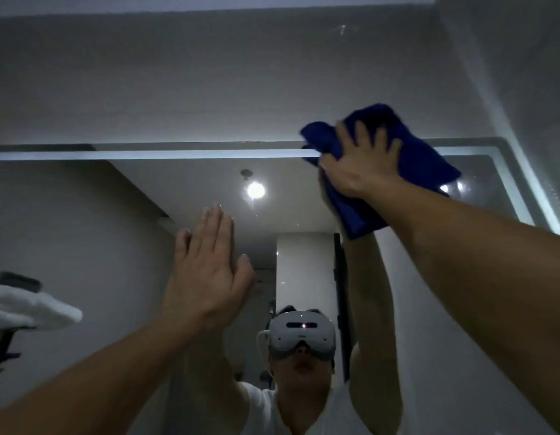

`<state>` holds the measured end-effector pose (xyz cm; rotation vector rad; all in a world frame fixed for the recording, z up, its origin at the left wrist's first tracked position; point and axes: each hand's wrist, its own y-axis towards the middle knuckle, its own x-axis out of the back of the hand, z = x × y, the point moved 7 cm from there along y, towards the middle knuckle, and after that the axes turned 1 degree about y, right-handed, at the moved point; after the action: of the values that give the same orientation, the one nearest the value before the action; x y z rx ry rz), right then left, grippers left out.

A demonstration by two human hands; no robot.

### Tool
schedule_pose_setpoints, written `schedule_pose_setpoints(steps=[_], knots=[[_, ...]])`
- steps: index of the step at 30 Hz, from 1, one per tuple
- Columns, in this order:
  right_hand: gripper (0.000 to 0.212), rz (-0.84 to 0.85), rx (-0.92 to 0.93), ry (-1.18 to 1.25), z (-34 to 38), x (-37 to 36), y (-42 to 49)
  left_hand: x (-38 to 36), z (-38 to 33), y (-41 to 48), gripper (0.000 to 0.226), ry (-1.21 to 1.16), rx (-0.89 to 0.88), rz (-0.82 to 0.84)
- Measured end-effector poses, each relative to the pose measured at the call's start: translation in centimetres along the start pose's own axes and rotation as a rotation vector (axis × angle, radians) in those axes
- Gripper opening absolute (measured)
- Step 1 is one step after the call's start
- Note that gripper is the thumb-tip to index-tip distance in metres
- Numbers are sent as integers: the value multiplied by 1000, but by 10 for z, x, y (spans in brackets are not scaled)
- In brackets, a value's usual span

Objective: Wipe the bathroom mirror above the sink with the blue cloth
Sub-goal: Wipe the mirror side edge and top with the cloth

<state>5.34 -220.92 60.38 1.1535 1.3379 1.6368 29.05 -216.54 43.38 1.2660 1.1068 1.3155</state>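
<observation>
Wiping is under way at the top right of the mirror.

A white towel (30, 306) shows at the far left. The left hand (206, 265) lies flat on the mirror (84, 230), fingers straight and together, holding nothing. The right hand (361, 161), fingers spread and thumb hooked into the folds, presses the bunched blue cloth (423, 161) against the glass at the lit strip (146, 156) along its top edge, near the right corner. No streaks show which parts are done; the lower glass probably remains.

The cloth (429, 164) sits under the right hand (363, 161) at the top of the mirror (84, 230), left hand (206, 271) lower left.
</observation>
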Motion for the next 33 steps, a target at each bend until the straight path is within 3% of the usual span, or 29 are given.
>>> schedule_pose_setpoints(steps=[5,9,12,15,18,23,27,29,31,33], knots=[[70,46,395,-32,131,-20,-23,0,2,2,84,9,31,35],[67,101,634,-13,120,-27,-43,1,4,2,82,7,18,6],[66,118,434,139,51,-12,-11,1,3,0,82,-11,12,9],[68,41,97,7,-8,2,19,1,2,-1,81,1,14,-7],[71,16,64,-18,6,-3,11,-1,2,0,82,16,17,1],[70,43,500,-87,73,-23,-56,1,3,0,81,-22,16,9],[66,108,823,-152,46,-31,-96,0,3,1,79,-36,13,1],[67,137,698,-59,16,-21,-71,0,4,0,80,-26,15,14],[66,159,373,111,-8,-12,-37,-1,3,-1,81,-15,10,14],[67,91,175,53,-4,-10,-20,0,3,0,82,6,13,3]])
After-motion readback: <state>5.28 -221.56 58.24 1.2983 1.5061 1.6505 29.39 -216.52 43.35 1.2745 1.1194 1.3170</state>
